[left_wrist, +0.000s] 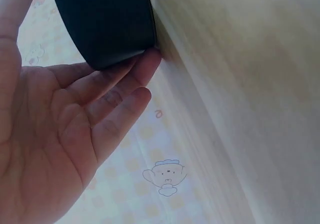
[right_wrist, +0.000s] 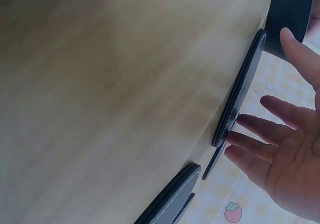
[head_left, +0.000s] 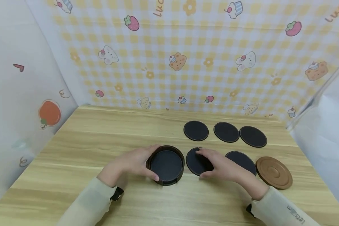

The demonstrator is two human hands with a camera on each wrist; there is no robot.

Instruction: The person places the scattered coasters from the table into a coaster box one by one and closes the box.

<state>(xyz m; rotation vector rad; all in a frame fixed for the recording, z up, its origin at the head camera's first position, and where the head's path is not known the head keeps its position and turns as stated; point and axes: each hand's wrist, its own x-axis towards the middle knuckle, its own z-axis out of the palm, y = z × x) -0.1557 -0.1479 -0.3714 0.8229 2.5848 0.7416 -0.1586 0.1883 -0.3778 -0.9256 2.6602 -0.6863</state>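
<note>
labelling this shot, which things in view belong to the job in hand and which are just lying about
Job:
- round holder, held by the left hand
- inner black disc
- black disc beneath the right hand, its fingers spread
- likely three matching back-row discs
- likely the disc behind the right forearm

Lying about, apparently:
- brown disc at far right

Left hand [head_left: 135,161] hiding part of holder [head_left: 169,147]; right hand [head_left: 216,164] covering part of coaster [head_left: 192,160]; right forearm [head_left: 250,182] overlapping another coaster [head_left: 241,158], nearer tabletop's [head_left: 101,125] right edge. Sleeves [head_left: 86,201] running out of frame.
</note>
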